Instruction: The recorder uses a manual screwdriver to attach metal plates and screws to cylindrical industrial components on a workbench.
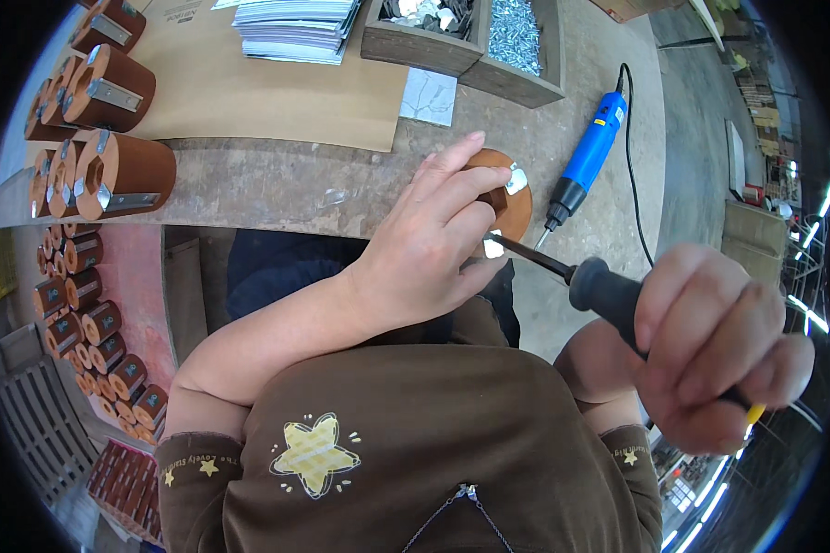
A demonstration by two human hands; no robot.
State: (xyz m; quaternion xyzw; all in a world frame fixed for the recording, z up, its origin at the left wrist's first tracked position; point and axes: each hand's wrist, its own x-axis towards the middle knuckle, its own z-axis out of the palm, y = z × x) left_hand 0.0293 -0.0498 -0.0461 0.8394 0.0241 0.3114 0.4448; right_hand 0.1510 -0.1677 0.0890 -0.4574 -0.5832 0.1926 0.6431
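Observation:
My left hand (433, 221) grips a brown hollow cylinder (518, 214) at the table's front edge, with its fingers over the top face and partly inside the hole. Two whitish tabs show on that face, one near my fingertips and one at the near side. In a closed fist, my right hand (710, 346) holds a screwdriver (602, 288) by its dark handle. Its shaft slants to the left, and the tip meets the cylinder beside the nearer tab. My left fingers partly hide the exact contact.
A blue electric screwdriver (592, 147) with a black cord lies right of the cylinder. Wooden bins (516, 83) hold small screws and dark and pale pieces. Brown cylinders with metal strips (124, 175) line the table's left, near a paper stack (295, 28); more lie below on the left.

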